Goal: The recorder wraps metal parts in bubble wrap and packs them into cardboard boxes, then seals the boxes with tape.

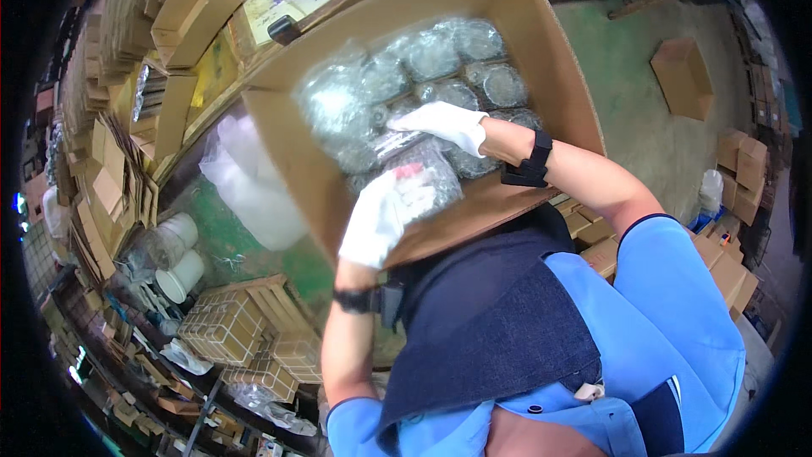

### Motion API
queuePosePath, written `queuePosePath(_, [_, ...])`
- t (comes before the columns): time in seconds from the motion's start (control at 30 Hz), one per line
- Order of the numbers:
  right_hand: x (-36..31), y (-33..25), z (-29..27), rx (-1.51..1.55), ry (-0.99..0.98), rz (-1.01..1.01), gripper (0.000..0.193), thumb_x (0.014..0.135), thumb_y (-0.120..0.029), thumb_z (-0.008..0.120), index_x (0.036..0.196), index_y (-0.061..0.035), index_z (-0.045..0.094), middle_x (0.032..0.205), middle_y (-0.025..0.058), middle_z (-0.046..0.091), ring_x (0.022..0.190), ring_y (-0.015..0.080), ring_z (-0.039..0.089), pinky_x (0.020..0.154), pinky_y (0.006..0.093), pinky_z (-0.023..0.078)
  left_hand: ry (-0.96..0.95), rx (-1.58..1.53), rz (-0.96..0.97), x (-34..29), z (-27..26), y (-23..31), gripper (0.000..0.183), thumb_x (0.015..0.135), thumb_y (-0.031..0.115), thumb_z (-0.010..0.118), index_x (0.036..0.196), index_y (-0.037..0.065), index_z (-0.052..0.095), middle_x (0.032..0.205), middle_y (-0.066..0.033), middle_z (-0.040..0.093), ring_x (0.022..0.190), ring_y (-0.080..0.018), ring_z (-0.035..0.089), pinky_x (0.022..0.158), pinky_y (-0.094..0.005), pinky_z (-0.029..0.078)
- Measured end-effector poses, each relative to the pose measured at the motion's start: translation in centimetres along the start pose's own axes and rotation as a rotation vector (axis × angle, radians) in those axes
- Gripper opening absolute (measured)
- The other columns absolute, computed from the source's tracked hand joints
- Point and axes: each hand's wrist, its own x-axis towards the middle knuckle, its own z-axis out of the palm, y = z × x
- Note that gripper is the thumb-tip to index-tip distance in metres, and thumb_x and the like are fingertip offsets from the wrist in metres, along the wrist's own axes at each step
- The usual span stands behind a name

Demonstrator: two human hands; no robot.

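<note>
A clear plastic bag of round metal parts is gripped by the white-gloved left hand at the near wall of the large open cardboard box; the right hand lies flat on packed bags — a slippery film, a likely slip.

white buckets left | wooden crates near left | small carton far right on green floor | flat cardboard stacks far left

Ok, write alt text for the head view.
Two white-gloved hands work in an open cardboard box packed with clear plastic bags of round metal parts: the left hand holds one bag, the right hand rests on the packed bags.
</note>
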Motion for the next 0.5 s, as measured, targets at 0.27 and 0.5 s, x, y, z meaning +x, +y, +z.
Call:
queuePosePath(0.27, [0.1, 3.2, -0.6, -0.067, 0.036, 0.052, 0.036, 0.097, -0.032, 0.047, 0.113, -0.0038, 0.063, 0.113, 0.0045, 0.064, 0.099, 0.0151, 0.055, 0.088, 0.0309, 0.043, 0.358, 2.070, 1.038, 2.4, 2.7, 0.5, 0.044, 0.077, 0.014, 0.065, 0.119, 0.005, 0.058, 0.108, -0.0188, 0.063, 0.099, -0.0355, 0.061, 0.088, -0.0405, 0.049])
queuePosePath(0.5, [0.0, -2.2, 1.5, -1.295, 0.134, 0.088, 0.046, 0.095, -0.045, 0.048, 0.097, -0.0018, 0.065, 0.087, 0.0008, 0.065, 0.079, 0.0181, 0.055, 0.077, 0.0363, 0.047, 0.200, 2.112, 0.123, 2.9, 3.7, 2.0, 0.035, 0.076, 0.029, 0.066, 0.101, 0.004, 0.063, 0.098, -0.0211, 0.066, 0.089, -0.0385, 0.063, 0.079, -0.0430, 0.051])
